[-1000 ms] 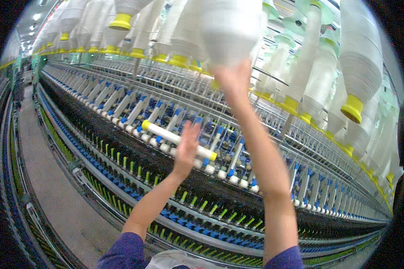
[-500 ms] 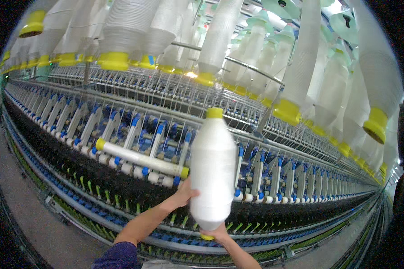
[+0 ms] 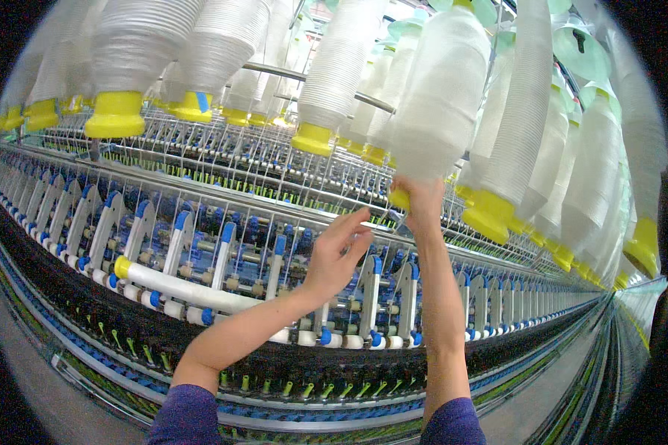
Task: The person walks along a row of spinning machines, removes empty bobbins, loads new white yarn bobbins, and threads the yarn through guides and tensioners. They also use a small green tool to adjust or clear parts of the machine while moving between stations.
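My right hand (image 3: 423,202) is raised and closed around the yellow lower end of a full white roving bobbin (image 3: 439,100). The bobbin stands nearly upright among the hanging ones, its top up by a pale green disc. To the left and lower, my left hand (image 3: 334,256) holds nothing; its fingers are apart and a little curled, off the bobbin. A nearly bare white tube (image 3: 189,288) with a yellow end lies across the front rollers, partly behind my left forearm.
Other roving bobbins (image 3: 326,81) with yellow ends hang close on both sides. A metal rail (image 3: 304,76) runs behind them. Below stretches a spinning frame with blue-tipped arms (image 3: 182,230), white rollers and a row of green spindle tips (image 3: 308,389). Thin strands run down to it.
The full bobbin has gone up and to the right, from in front of the frame to among the hanging bobbins. My left hand has let go of it.
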Action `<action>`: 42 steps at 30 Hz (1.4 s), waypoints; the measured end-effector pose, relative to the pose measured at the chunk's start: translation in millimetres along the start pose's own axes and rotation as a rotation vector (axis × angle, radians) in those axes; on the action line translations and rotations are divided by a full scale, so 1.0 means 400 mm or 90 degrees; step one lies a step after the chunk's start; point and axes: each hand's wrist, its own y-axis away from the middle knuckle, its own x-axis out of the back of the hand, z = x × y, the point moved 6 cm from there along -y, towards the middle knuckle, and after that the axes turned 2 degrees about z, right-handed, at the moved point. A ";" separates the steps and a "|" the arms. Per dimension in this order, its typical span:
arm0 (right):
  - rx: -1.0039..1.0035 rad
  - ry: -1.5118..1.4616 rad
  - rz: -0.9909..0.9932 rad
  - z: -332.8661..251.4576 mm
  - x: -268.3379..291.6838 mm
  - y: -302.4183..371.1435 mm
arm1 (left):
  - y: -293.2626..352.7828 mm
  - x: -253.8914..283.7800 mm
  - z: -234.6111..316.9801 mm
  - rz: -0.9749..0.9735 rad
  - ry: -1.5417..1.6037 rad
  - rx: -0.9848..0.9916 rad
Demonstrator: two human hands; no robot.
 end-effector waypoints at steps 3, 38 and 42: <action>0.023 0.101 -0.008 -0.015 -0.005 -0.112 | -0.089 -0.038 0.028 -0.001 -0.071 -0.073; -0.183 -0.317 0.028 0.368 0.034 -0.329 | -0.496 -0.257 -0.117 0.218 -0.400 -0.439; -0.127 -0.126 0.036 0.474 0.064 -0.233 | -0.207 -0.184 -0.517 0.242 -0.012 0.233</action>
